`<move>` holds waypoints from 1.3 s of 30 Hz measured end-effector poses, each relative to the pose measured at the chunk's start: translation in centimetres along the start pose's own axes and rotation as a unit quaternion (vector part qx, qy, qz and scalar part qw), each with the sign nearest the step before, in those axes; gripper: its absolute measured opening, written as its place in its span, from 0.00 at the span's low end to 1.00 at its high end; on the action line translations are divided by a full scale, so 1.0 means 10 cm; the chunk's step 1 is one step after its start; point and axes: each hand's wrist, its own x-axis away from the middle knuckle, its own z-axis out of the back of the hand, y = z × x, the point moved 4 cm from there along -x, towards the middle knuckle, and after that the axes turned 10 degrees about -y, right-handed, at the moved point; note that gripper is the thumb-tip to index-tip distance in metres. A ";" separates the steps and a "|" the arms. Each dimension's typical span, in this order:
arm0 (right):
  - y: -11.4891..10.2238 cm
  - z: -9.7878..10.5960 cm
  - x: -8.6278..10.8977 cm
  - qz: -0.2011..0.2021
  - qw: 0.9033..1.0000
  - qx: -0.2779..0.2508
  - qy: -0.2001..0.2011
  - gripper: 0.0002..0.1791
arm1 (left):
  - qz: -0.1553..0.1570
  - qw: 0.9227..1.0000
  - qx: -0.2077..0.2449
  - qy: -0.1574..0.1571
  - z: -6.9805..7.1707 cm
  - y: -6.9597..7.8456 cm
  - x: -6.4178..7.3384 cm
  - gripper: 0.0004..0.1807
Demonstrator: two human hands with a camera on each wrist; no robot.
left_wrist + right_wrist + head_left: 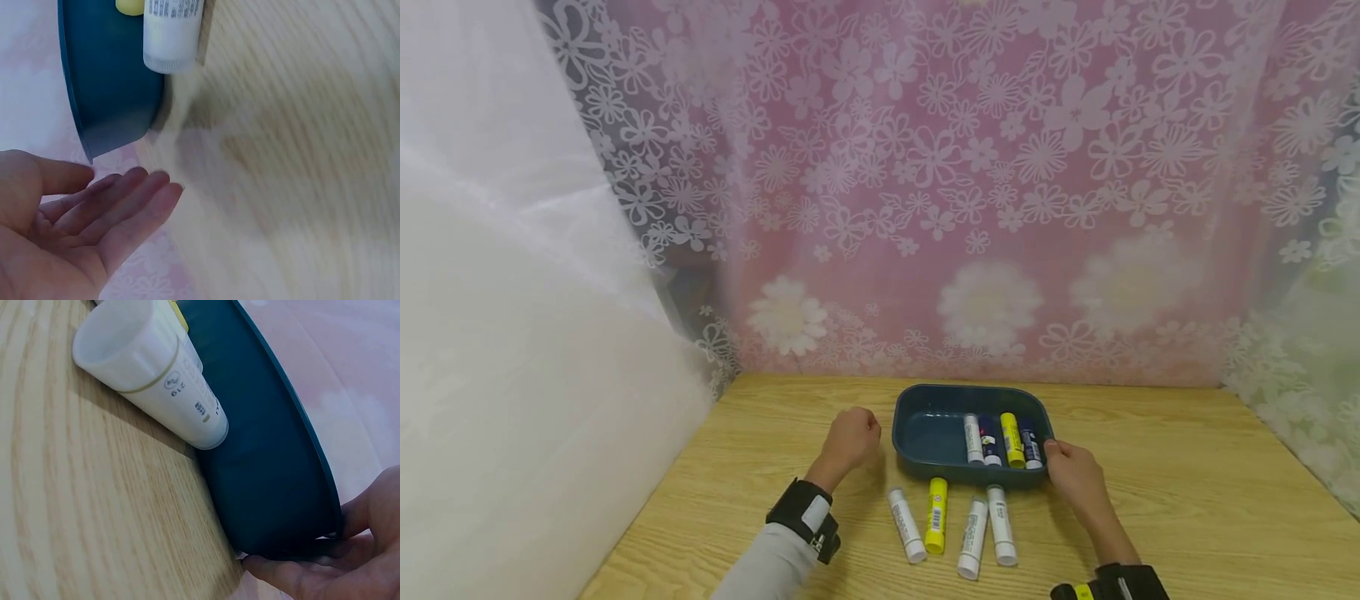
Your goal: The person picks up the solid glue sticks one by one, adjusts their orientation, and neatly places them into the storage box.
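A dark teal tray (928, 429) sits on the table with several glue sticks lying in its right half: a white one (973, 440), a yellow one (1012, 440) and two dark blue ones (1031, 443). My right hand (1078, 479) grips the tray's right end, thumb at the rim and fingers low against the wall in the right wrist view. Just off the tray's left end is my left hand (850, 437), holding nothing, its fingers (134, 215) loosely bent. Before the tray's front wall lie a yellow glue stick (936, 517) and several white glue sticks (972, 537).
The light wood table (1195, 475) ends at the back against a pink flowered curtain (880, 208). A white sheet (535, 333) hangs along the left side, and pale flowered cloth (1318, 350) hangs at the right.
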 end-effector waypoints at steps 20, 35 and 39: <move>-0.01 -0.02 0.02 0.012 1.000 -0.007 0.003 0.33 | 0.122 0.966 -0.031 -0.225 -0.09 0.20 0.30 0.10; -0.02 -0.01 0.03 0.009 1.000 -0.004 0.001 0.32 | 0.101 0.972 -0.068 -0.203 -0.16 0.41 0.42 0.11; -0.02 -0.01 0.02 0.007 1.000 -0.005 0.002 0.33 | 0.087 0.974 -0.088 -0.190 -0.19 0.47 0.46 0.12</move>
